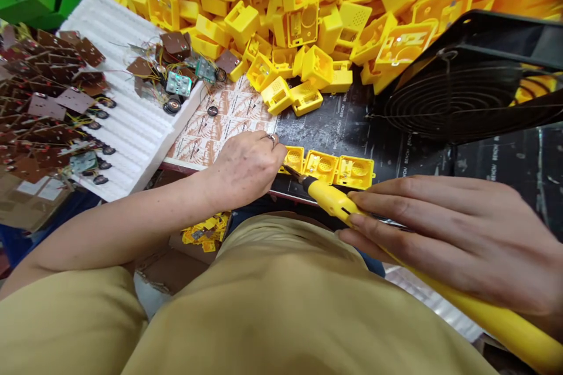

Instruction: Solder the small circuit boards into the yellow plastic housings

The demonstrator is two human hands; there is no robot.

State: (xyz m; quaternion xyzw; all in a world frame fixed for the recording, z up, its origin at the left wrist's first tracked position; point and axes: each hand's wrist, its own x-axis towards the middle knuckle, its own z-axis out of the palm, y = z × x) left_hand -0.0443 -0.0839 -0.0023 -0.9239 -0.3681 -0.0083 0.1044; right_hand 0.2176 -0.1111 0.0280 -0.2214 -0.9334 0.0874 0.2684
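My left hand (250, 167), a ring on one finger, is closed at the leftmost of three small yellow cases (294, 159) lined up at the table edge. Its fingertips are hidden, so I cannot tell what they pinch. My right hand (457, 234) grips a yellow-handled soldering iron (334, 199) with a black collar. The iron's thin dark tip points left into that same case, near my left fingers. Beside it stand the middle case (321, 166) and the right case (355, 172), open side up, with metal contacts and a round speaker grille inside.
Yellow cases (303, 17) are heaped along the back. A black fan (457, 82) stands at the right. White foam (132, 99) at the left bears brown circuit boards (44, 105) with wires and small speakers. A loose round part (213, 111) lies on the patterned sheet (237, 102).
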